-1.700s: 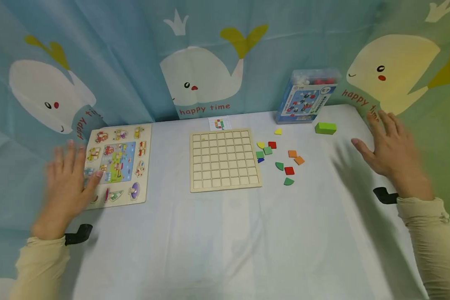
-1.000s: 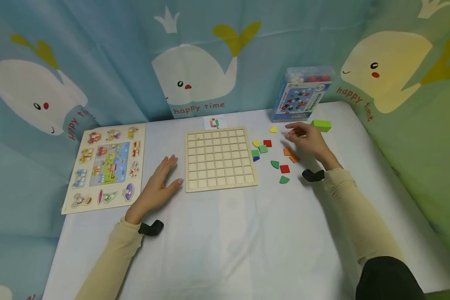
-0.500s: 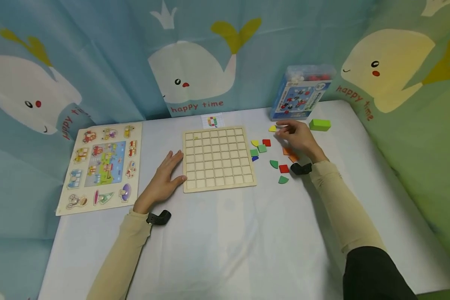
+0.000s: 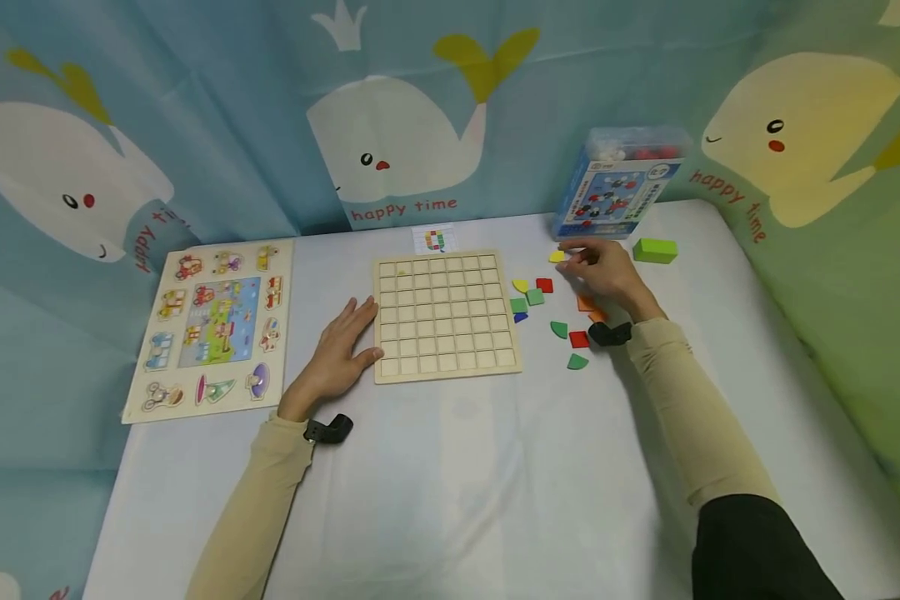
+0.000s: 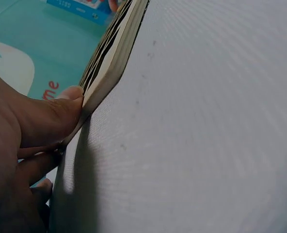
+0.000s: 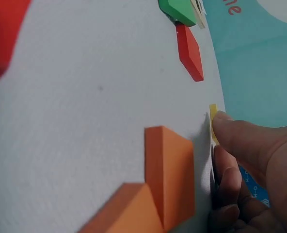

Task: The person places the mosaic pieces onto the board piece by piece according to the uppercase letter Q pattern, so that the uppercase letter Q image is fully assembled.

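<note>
My left hand [image 4: 335, 358] rests at the left edge of a wooden grid board [image 4: 450, 377], its fingers extended. In the left wrist view, the thumb [image 5: 61, 109] touches the board's edge [image 5: 115, 65]. Beyond the right side of the board, my right hand [image 4: 607, 273] pinches a small yellow tile [image 4: 557, 257] at the table surface. The thumb [image 6: 243, 141] presses on that yellow tile [image 6: 213, 115] in the right wrist view, while the other fingers curl below it. Near this hand lie orange tiles [image 4: 585, 303], a red tile [image 4: 544, 285] and green tiles [image 4: 535, 297].
A picture card [image 4: 434, 240] lies behind the board. At the left is a wooden peg puzzle [image 4: 279, 367]. A blue boxed set [image 4: 618, 196] stands at the back, beside a bright green block [image 4: 655, 251]. A whale-print curtain [image 4: 255, 125] borders the table.
Both hands have come down from the sides of the table. My left hand has come to the board's left edge, and my right hand has moved left onto the yellow tile.
</note>
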`<state>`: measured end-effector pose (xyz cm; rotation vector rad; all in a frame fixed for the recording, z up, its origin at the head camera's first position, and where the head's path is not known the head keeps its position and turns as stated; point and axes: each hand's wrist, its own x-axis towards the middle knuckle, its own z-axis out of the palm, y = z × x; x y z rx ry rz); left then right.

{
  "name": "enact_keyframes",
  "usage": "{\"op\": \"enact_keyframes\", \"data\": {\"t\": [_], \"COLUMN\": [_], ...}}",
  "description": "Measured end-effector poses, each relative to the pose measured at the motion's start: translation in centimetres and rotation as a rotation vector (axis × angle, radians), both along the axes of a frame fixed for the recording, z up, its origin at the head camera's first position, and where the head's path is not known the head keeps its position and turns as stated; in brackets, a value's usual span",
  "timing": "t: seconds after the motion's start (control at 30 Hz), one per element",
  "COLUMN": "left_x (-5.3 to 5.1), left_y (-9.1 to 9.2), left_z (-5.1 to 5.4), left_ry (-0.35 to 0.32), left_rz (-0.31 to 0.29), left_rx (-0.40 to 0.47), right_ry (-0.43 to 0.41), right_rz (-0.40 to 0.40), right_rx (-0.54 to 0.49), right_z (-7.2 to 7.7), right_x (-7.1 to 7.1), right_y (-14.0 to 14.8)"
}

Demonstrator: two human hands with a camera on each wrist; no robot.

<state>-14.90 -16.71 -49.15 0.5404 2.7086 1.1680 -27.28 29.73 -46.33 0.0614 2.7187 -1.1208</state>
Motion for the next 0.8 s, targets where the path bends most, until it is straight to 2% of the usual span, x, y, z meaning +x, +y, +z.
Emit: {"op": "enact_keyframes", "data": {"t": [0.23, 0.8], "left_x": [0.03, -0.01], "left_y": [0.01, 0.1], "left_z": [-0.13, -0.08], "left_ry": [-0.015, -0.004], "left_rz": [0.012, 0.018], "left_rx": [-0.011, -0.025], "right_ry": [0.022, 0.052], "right_rz": [0.028, 0.072], "right_rx": [0.029, 0.079], "right_z": [0.18, 0.06], "right_x": [-0.29, -0.64], "right_y": [-0.25, -0.3]}}
